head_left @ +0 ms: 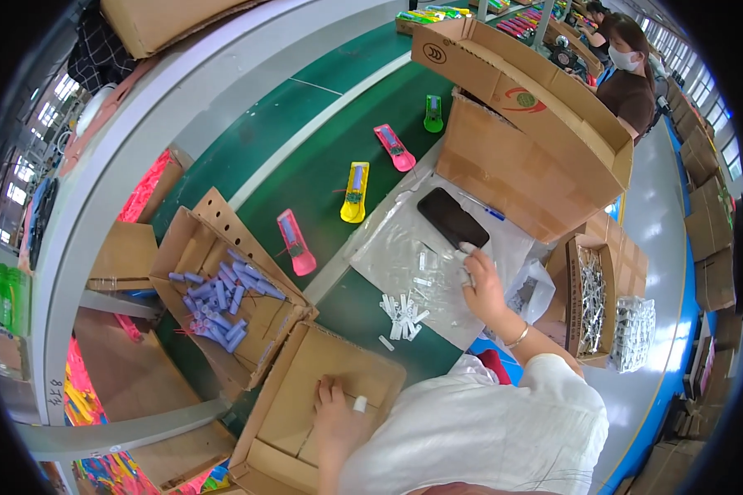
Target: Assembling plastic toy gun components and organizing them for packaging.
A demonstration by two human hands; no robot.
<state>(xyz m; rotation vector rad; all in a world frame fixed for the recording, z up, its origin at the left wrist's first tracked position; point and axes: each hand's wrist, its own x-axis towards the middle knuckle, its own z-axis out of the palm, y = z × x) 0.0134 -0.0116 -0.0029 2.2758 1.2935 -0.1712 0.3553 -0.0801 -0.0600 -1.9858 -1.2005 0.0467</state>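
Observation:
My left hand (338, 417) is over an open cardboard box (293, 396) at the lower middle, fingers stretched and apart, a white cover on the thumb. Nothing shows in it. My right hand (483, 285) hovers over a clear plastic sheet (380, 239), index finger and thumb apart, white covers on the fingertips. Just beyond its fingertips lies a black phone (452, 217). To its left sits a loose heap of small white plastic pieces (403, 316), a few lying apart from it.
Along the green belt lie pink shells (295, 243), a yellow shell (355, 194) and a green shell (433, 114). At left, a carton (173, 247) holds purple cylinders (219, 301). Large cartons (504, 157) stand at right; a box of metal parts (590, 301) is nearer. A masked person (627, 91) sits beyond.

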